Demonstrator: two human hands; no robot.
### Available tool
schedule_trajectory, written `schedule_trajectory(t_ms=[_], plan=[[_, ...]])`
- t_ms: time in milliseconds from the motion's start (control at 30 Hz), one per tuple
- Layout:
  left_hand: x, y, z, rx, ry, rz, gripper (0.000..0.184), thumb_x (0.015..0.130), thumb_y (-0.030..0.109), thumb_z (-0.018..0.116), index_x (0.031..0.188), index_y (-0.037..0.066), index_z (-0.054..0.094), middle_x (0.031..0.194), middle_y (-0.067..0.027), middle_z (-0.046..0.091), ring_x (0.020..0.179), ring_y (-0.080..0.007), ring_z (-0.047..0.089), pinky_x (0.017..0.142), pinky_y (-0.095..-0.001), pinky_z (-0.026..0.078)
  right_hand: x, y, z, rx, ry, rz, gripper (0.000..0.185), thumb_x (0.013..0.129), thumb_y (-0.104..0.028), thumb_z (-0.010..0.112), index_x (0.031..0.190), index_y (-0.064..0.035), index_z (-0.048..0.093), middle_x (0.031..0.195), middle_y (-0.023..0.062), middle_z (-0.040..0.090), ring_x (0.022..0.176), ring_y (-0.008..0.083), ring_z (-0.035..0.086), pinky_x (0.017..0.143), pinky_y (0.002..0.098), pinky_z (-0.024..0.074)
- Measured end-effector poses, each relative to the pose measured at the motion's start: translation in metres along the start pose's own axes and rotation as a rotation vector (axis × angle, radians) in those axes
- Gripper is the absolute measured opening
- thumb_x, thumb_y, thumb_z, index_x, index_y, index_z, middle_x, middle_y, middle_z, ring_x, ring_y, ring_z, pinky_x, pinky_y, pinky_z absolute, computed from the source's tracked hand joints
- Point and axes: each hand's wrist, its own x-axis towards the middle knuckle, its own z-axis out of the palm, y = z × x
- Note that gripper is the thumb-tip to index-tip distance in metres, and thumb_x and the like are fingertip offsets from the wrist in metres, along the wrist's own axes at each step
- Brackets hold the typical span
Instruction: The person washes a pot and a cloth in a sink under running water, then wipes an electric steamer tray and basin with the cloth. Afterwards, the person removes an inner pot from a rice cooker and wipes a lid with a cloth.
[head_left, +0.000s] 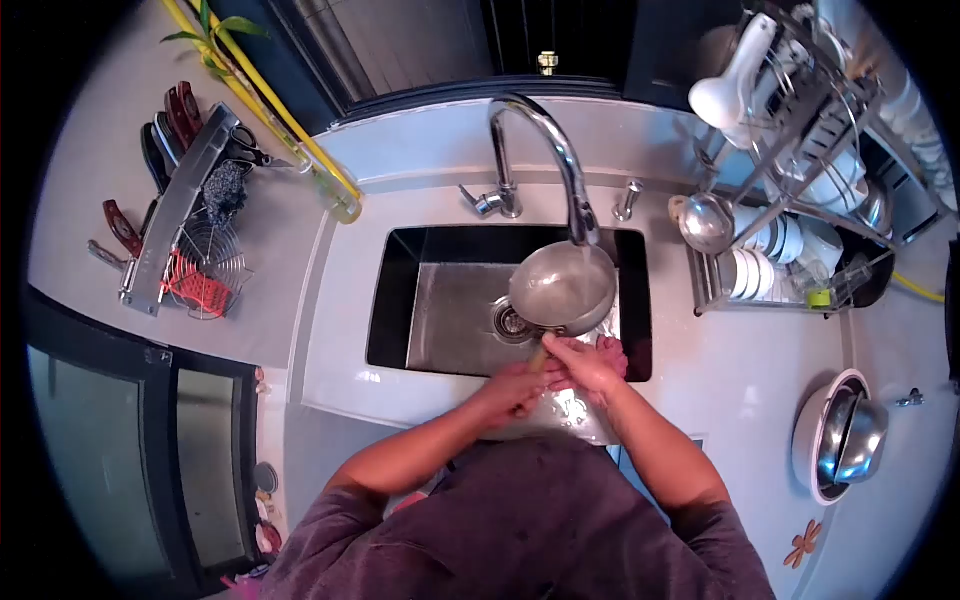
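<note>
A round metal pan (560, 290) is held over the right part of the steel sink (450, 300), under the curved faucet (535, 110), and water runs into it. My left hand (515, 390) is wrapped round the pan's handle (540, 358). My right hand (590, 368) lies against the handle near the pan's rim, with a pink cloth (612, 355) bunched under its fingers. The drain (512, 320) shows just left of the pan. Wet patches shine on the counter's front edge.
A dish rack (770, 215) with bowls, ladles and a white spoon stands right of the sink. Nested bowls (845, 440) hang lower right. Knives (180, 115) and a wire basket (212, 265) hang at the left. A vase (340, 200) with yellow stalks stands behind left.
</note>
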Motion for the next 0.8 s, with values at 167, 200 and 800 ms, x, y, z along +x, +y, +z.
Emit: schedule_trajectory(t_ms=[167, 200, 800], plan=[[-0.017, 0.058, -0.017, 0.357, -0.430, -0.056, 0.028, 0.103, 0.024, 0.053, 0.123, 0.005, 0.059, 0.090, -0.0070, 0.067, 0.066, -0.0181, 0.067, 0.057, -0.0325, 0.057, 0.017, 0.011, 0.032, 0.559, 0.159, -0.174, 0.019, 0.092, 0.000, 0.059, 0.109, 0.0037, 0.051, 0.104, 0.0230, 0.066, 0.091, 0.0333, 0.070, 0.078, 0.0447, 0.0626], [-0.012, 0.076, -0.042, 0.481, -0.522, -0.110, 0.033, 0.102, 0.023, 0.054, 0.130, 0.006, 0.057, 0.094, -0.0080, 0.069, 0.069, -0.0187, 0.068, 0.059, -0.0330, 0.058, 0.001, -0.003, 0.039, 0.512, 0.228, -0.165, 0.018, 0.092, 0.000, 0.059, 0.108, 0.0031, 0.052, 0.101, 0.0216, 0.067, 0.085, 0.0312, 0.070, 0.070, 0.0429, 0.0624], [0.193, 0.222, -0.226, 0.433, 0.388, 0.624, 0.076, 0.095, 0.011, 0.058, 0.161, 0.008, 0.018, 0.141, -0.0040, 0.054, 0.113, -0.0151, 0.054, 0.088, -0.0331, 0.047, -0.060, 0.029, 0.074, -1.351, 0.720, -0.297, 0.062, 0.085, -0.013, 0.062, 0.142, -0.0036, 0.040, 0.110, 0.0262, 0.066, 0.079, 0.0454, 0.068, 0.071, 0.0553, 0.0552]])
